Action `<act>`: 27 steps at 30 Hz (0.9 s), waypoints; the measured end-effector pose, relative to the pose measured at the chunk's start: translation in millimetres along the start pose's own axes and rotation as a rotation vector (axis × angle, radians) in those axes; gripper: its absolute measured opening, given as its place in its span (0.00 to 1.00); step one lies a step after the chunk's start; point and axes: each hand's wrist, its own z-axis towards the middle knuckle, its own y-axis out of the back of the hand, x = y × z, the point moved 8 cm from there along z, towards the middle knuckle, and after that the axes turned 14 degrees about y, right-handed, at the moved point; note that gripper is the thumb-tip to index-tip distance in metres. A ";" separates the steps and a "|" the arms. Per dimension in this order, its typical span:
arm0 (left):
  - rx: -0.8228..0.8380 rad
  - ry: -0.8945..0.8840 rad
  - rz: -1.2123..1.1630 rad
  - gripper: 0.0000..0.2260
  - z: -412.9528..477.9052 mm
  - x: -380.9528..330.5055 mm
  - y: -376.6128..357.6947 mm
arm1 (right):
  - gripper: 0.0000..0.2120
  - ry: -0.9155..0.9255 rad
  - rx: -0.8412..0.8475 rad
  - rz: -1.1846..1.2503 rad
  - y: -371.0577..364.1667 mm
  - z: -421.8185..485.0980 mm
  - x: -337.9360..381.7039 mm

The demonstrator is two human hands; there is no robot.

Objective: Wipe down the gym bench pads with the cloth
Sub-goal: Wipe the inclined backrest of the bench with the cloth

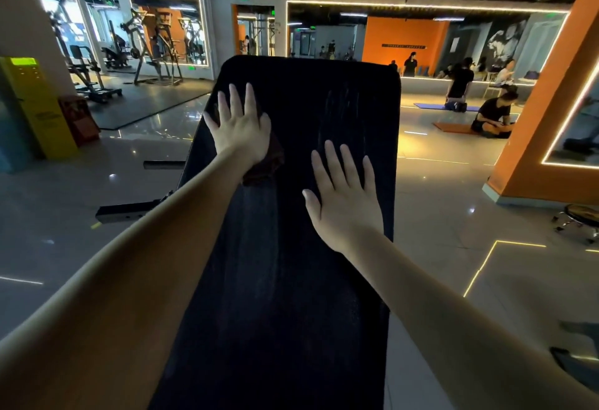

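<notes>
While wiping near the upper left of the bench pad (291, 280), presses the cloth (269, 163) flat under the spread left hand (241, 127); braces with the splayed right hand (345, 199) flat on bare padding lower down, likely for steadiness.

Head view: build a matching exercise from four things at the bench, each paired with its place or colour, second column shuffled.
1. left hand
2. right hand
3. cloth
4. bench pad

a. flat on the bare pad
b. black
c. pressing on the cloth
d. brownish, sticking out from under a palm

Pairs: 1-c, 2-a, 3-d, 4-b.
</notes>
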 end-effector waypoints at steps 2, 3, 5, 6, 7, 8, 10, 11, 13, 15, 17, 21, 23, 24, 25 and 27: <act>0.016 -0.003 0.007 0.28 0.1 -0.4 1.0 | 0.30 0.001 0.006 -0.001 1.9 -0.5 0.3; 0.022 -0.011 0.004 0.28 -3.6 0.1 0.9 | 0.30 -0.001 0.006 -0.004 2.4 -0.7 0.5; 0.033 -0.047 -0.007 0.28 -19.4 0.6 -1.9 | 0.30 -0.004 0.007 -0.015 3.5 -0.9 0.8; 0.036 -0.072 -0.008 0.29 -32.5 1.9 -4.2 | 0.30 -0.003 0.013 -0.019 3.6 -1.6 1.4; 0.034 -0.103 -0.004 0.29 -48.9 4.3 -7.0 | 0.30 0.000 0.016 -0.018 4.0 -2.5 2.0; 0.028 -0.139 0.002 0.29 -67.8 8.1 -10.7 | 0.30 0.004 0.015 -0.012 4.4 -3.2 2.7; 0.026 -0.220 0.008 0.30 -114.0 19.6 -19.3 | 0.30 0.006 0.014 -0.004 5.4 -3.9 2.9; 0.027 -0.263 0.004 0.31 -140.0 27.0 -23.3 | 0.30 0.004 0.018 -0.007 4.9 -4.0 2.6; 0.032 -0.356 0.004 0.31 -187.5 41.7 -33.4 | 0.30 0.006 0.021 -0.009 3.8 -3.3 2.5; 0.037 -0.435 0.018 0.29 -211.6 50.7 -42.0 | 0.30 0.007 0.012 -0.006 3.2 -3.1 2.0; 0.028 -0.485 0.011 0.29 -201.7 45.5 -40.9 | 0.30 0.006 -0.004 -0.003 2.5 -2.9 1.2; -0.011 -0.393 -0.017 0.29 -131.2 16.6 -26.3 | 0.32 0.015 -0.048 0.022 0.9 -1.8 1.7; -0.042 -0.277 -0.016 0.28 -83.0 2.6 -17.9 | 0.33 0.015 -0.059 0.023 0.6 -1.0 1.3; -0.055 -0.228 -0.013 0.28 -58.7 -4.4 -13.1 | 0.34 0.013 -0.049 0.016 -0.9 -0.5 0.8; -0.062 -0.190 -0.013 0.28 -35.2 -11.3 -8.5 | 0.34 0.012 -0.039 0.011 -2.6 0.1 0.5; -0.052 -0.149 -0.010 0.28 2.7 -23.2 -1.1 | 0.33 0.014 -0.042 0.020 -2.0 0.4 0.5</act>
